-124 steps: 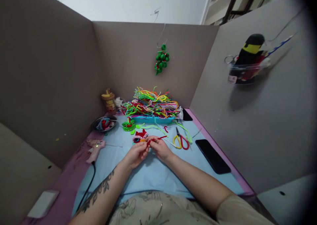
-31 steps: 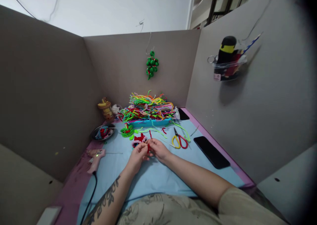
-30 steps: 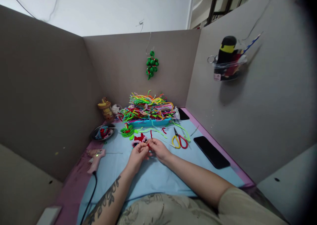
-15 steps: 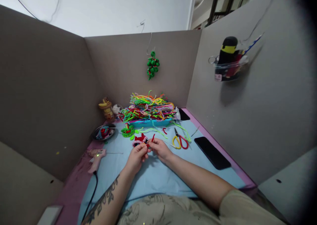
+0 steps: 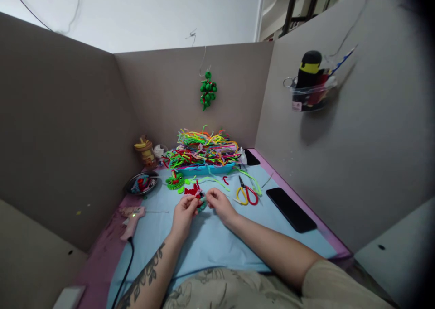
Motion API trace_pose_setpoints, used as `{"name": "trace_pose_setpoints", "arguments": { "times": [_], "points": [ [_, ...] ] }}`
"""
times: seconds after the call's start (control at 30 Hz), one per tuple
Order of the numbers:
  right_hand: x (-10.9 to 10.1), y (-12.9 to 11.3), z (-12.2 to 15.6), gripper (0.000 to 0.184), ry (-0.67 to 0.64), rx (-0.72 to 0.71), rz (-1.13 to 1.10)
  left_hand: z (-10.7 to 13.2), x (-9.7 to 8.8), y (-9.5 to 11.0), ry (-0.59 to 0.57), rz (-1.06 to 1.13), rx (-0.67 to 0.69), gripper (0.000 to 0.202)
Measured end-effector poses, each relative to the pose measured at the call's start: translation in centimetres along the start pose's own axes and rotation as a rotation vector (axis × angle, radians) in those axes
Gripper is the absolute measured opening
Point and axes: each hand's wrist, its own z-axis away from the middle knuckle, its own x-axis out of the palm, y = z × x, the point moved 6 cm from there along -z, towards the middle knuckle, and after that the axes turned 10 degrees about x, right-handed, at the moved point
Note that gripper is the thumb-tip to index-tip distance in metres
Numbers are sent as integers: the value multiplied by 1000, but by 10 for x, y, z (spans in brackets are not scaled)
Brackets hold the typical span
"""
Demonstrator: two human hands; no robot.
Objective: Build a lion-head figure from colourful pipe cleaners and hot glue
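My left hand (image 5: 184,211) is closed in a pinch on a small pipe-cleaner piece with a teal part (image 5: 203,205) showing between the hands. Just beyond the fingertips are fuzzy red pipe cleaners (image 5: 193,190); whether they join the held piece I cannot tell. My right hand (image 5: 220,203) is at the piece's right side, its fingertips pressed together. What those fingers hold, if anything, is too small to make out. A green pipe-cleaner frog-like face (image 5: 175,181) lies beyond my left hand. Red-and-yellow-handled scissors (image 5: 247,194) rest to the right.
A blue tray (image 5: 217,169) heaped with colourful pipe cleaners stands at the back. At left are a pink glue gun (image 5: 133,221) with its cord and a dark bowl (image 5: 142,191). A black phone (image 5: 291,209) lies right. Grey partitions (image 5: 238,87) enclose the table.
The red strip that stood up at my right fingertips no longer shows there. My hands have come slightly apart, and the teal part is now visible between them.
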Motion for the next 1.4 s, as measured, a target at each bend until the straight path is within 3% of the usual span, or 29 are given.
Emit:
{"name": "trace_pose_setpoints", "arguments": {
  "times": [0.17,0.43,0.6,0.87,1.03,1.13,1.23,1.4],
  "points": [
    [2,-25,13,12,63,-250,304,1,-3,7,16,-115,161,24],
    [2,-30,18,9,75,-313,437,4,0,15,-78,-356,253,16],
    [5,-31,18,8,8,-317,443,5,3,11,-137,-357,209,20],
    [11,-34,22,11,-104,-317,365,5,12,-2,-270,-169,-6,36],
    [4,-33,16,11,-32,-296,344,4,11,0,-254,-188,14,30],
    [-4,-25,8,21,12,-205,282,1,0,9,-145,-328,172,25],
    [-4,-6,1,36,-57,44,157,2,-9,22,-44,-498,390,18],
    [8,14,4,41,-263,319,75,6,-10,28,-72,-576,500,18]
  ]
}}
